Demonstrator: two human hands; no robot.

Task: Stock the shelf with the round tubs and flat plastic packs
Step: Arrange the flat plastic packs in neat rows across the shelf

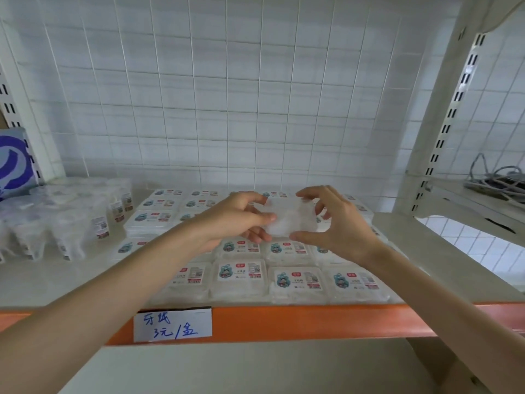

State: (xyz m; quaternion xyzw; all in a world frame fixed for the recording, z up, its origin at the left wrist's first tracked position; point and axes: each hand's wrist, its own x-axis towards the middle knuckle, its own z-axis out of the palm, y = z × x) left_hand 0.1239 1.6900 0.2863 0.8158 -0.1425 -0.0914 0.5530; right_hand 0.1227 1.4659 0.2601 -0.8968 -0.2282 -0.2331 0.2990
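Note:
Both hands hold one flat clear plastic pack (289,218) in the air above the shelf (85,280). My left hand (235,220) pinches its left edge, and my right hand (338,226) grips its right side with thumb below and fingers on top. Under them, several flat packs (241,277) with cartoon labels lie in rows on the shelf, some stacked. Several round clear tubs (71,220) stand grouped at the shelf's left end.
An orange shelf lip (312,319) runs along the front, bearing a handwritten paper price tag (172,325). A blue and white box (14,163) stands at far left. White slotted uprights (443,118) frame the right; grey cables (500,180) lie on the neighbouring shelf. Wire grid backs the shelf.

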